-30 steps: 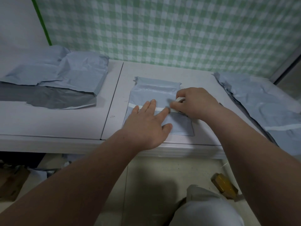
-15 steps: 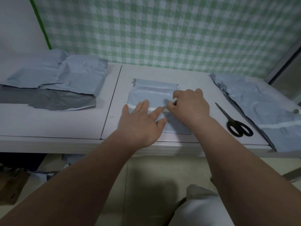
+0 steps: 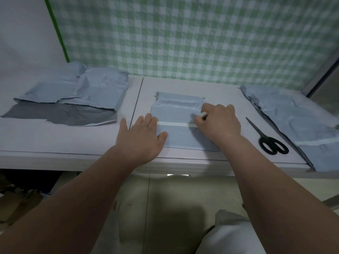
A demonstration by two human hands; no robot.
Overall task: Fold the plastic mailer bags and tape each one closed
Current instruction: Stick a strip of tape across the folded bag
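Left hand [image 3: 141, 136] flat, fingers straight, pressing left edge of folded bag [image 3: 176, 109] at worktop [image 3: 220, 88] centre. Right hand [image 3: 218, 123] curled, pinching tape [image 3: 174, 124] at bag's right. Film judged light, limp, slippery: pin flat, handle by edges.

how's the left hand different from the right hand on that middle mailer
Pose: the left hand lies flat with its fingers straight; the right hand is curled.
Job: the left hand presses on the left side of the mailer bag, over the left end of the tape strip; the right hand pinches the strip's right end.
Shared: both are bare, palm down, on the same bag.
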